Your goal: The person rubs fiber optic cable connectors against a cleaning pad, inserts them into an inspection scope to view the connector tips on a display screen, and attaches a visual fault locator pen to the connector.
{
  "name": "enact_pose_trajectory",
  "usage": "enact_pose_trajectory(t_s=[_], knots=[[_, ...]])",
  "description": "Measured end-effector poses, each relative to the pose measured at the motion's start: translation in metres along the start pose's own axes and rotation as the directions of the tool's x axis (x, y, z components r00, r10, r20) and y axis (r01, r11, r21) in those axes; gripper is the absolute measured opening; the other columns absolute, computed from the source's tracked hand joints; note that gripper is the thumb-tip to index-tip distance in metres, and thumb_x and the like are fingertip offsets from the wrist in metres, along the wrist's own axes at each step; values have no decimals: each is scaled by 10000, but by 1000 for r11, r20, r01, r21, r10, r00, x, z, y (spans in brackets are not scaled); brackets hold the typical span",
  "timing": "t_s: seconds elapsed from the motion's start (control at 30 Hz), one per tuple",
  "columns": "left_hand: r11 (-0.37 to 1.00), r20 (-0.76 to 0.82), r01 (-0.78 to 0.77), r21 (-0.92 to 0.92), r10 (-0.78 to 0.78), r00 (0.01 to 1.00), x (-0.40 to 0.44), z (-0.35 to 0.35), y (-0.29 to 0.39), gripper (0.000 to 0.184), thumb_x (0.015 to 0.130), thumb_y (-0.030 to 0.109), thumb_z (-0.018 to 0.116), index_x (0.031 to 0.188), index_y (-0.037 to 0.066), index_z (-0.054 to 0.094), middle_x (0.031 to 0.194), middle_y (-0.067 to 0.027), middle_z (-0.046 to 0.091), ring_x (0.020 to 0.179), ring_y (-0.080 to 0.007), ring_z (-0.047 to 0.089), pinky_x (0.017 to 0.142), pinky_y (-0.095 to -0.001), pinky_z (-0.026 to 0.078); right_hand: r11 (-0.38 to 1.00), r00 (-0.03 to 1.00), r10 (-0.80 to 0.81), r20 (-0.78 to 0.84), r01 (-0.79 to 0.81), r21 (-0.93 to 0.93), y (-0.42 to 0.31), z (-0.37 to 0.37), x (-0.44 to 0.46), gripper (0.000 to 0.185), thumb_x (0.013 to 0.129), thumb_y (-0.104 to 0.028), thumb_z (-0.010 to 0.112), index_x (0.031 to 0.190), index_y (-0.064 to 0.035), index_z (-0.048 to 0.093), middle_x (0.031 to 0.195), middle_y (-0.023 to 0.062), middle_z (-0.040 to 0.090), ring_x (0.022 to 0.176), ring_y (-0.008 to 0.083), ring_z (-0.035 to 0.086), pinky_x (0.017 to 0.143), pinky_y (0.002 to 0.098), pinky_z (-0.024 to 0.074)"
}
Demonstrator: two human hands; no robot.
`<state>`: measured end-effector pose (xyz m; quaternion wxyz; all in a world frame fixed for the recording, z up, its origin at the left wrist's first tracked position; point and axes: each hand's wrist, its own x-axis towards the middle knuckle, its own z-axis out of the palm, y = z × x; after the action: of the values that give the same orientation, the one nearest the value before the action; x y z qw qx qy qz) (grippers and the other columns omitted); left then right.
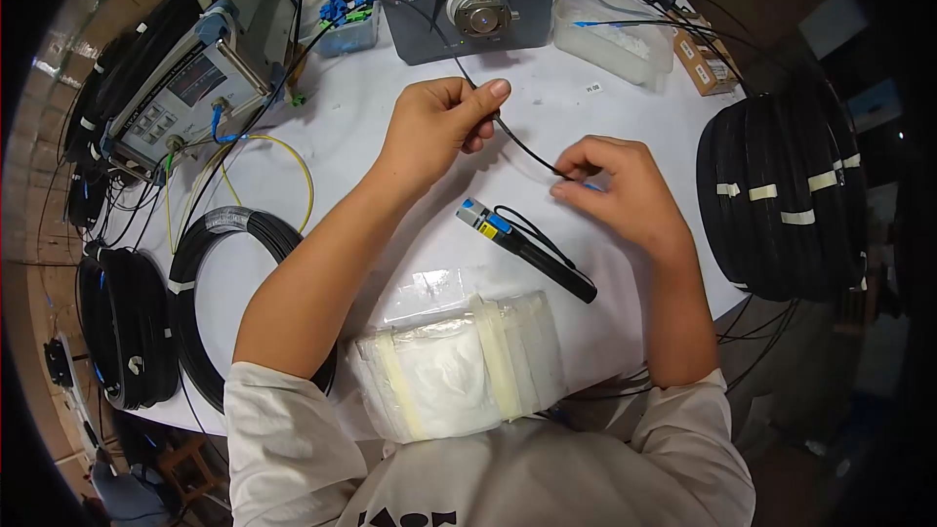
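A thin black cable (530, 152) runs between my two hands above the white table. My left hand (444, 124) is closed around it, thumb on top, near the table's middle. To the right, my right hand (615, 185) pinches the cable's end, where a small blue tip shows between the fingers. Just below my hands lies a black pen-shaped tool (537, 259) with a grey and blue head, a yellow label and a wrist strap. A clear-wrapped white pack (454, 366) with pale bands rests against my body.
A dark device (464, 10) with a round metal port stands behind my hands. Bins (337, 29) (615, 34) flank it. Left are a grey instrument (185, 98) and black cable coils (229, 224); right stand a taped coil stack (781, 197) and a cardboard box (705, 59).
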<state>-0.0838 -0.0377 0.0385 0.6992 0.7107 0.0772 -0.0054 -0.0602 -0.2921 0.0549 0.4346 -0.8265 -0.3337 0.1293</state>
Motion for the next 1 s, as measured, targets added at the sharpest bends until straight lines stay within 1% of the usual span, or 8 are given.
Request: enact_pose_trajectory(t_s=[0.2, 0.47, 0.57, 0.67, 0.7, 0.73, 0.8, 1.0], knots=[[1000, -114, -30, 3, 30, 993, 0, -2, 5, 445, 942, 444, 799, 774, 60, 649, 686, -14, 620, 594, -89, 544, 565, -233, 452, 964, 936, -182, -301, 109, -244, 12, -10, -12, 245, 763, -70, 870, 914, 2, 690, 877, 124, 714, 800, 260, 679, 738, 359, 527], [999, -183, -39, -22, 34, 982, 1, -8, 9, 452, 925, 446, 816, 765, 63, 638, 697, -24, 626, 584, -90, 542, 562, -229, 456, 850, 836, -470, -284, 340, -403, -4, -12, -15, 193, 740, 10, 829, 879, 0, 695, 836, 121, 708, 817, 288, 681, 750, 352, 542], [998, -185, -59, -23, 54, 981, 3, -8, 8, 453, 925, 447, 817, 765, 62, 639, 700, -23, 627, 588, -89, 549, 560, -226, 455, 892, 872, -430, -234, 371, -257, 10, -4, -17, 111, 849, 12, 747, 945, 9, 691, 884, 122, 736, 853, 234, 705, 777, 336, 552], [996, -194, -82, -29, 75, 978, 6, -8, 3, 445, 931, 436, 814, 769, 57, 648, 702, -24, 634, 589, -85, 554, 559, -224, 455, 896, 963, 21, -270, 102, 432, 11, 18, -21, 118, 948, -33, 657, 1054, 18, 671, 954, 117, 755, 906, 174, 709, 830, 322, 555], [996, -205, -83, -25, 76, 976, 6, -7, 2, 439, 934, 429, 812, 772, 54, 652, 703, -25, 637, 589, -84, 555, 559, -224, 455, 895, 983, 2, -185, 81, 439, 9, 18, -21, 195, 1005, -123, 639, 1131, 26, 639, 1014, 111, 759, 935, 146, 698, 872, 314, 547], [996, -213, -87, -23, 80, 974, 6, -6, 2, 433, 938, 423, 810, 776, 50, 657, 704, -27, 640, 588, -83, 556, 558, -223, 455, 921, 986, 83, -147, -19, 389, 3, 18, -22, 214, 953, -93, 714, 1122, 19, 644, 990, 108, 755, 923, 150, 702, 873, 317, 546], [995, -228, -97, -21, 90, 969, 8, -7, 1, 409, 951, 392, 802, 792, 37, 673, 704, -33, 648, 590, -80, 561, 556, -222, 452, 961, 970, -111, -218, 161, 225, -1, 24, -19, 261, 879, -77, 807, 1080, 8, 666, 955, 104, 747, 902, 153, 706, 842, 315, 553], [994, -260, -101, -31, 89, 961, 11, -8, 0, 395, 960, 376, 794, 806, 31, 680, 706, -28, 640, 594, -82, 564, 552, -224, 449, 979, 950, -195, -246, 171, -115, 9, 13, -15, 213, 793, -50, 857, 938, -16, 704, 902, 95, 723, 820, 209, 706, 758, 319, 546]])
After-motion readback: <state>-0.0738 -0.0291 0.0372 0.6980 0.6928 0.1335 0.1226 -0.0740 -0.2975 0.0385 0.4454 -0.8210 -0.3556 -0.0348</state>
